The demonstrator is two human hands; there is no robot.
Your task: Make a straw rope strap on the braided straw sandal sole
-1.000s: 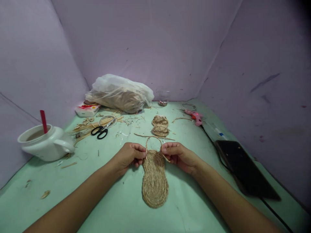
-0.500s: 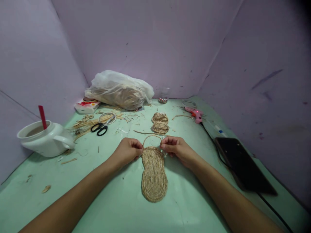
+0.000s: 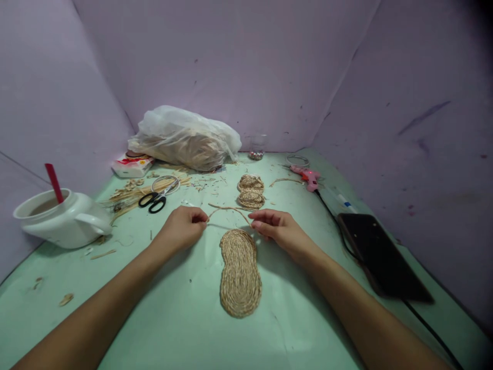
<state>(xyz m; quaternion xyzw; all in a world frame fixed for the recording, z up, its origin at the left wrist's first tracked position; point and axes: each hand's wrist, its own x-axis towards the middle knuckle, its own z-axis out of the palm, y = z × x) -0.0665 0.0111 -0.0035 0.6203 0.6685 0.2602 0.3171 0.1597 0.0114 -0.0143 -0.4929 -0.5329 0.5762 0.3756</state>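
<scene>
Between my two hands a thin braided cord [image 3: 228, 208] bows upward in an arc. My left hand [image 3: 188, 224] pinches its left end, and my right hand [image 3: 274, 226] pinches the right end between thumb and fingers. Just below lies a flat sole-shaped piece of coiled cord [image 3: 241, 275], apart from both hands. Beyond the arc, a smaller woven piece [image 3: 250, 191] with a raised band rests on the table. A loose length of cord lies just in front of it, partly behind the held cord.
Black-handled scissors [image 3: 157, 199] lie at left near straw scraps. A white pot [image 3: 63, 218] with a red stick stands far left. A plastic bag [image 3: 188, 139] sits at the back. At right are a pink glue gun [image 3: 308, 177], its black cable and a dark phone [image 3: 383, 257].
My left hand has moved left and slightly up, away from the coiled sole. The held cord has widened from a narrow loop to a flatter arc. The view has shifted slightly.
</scene>
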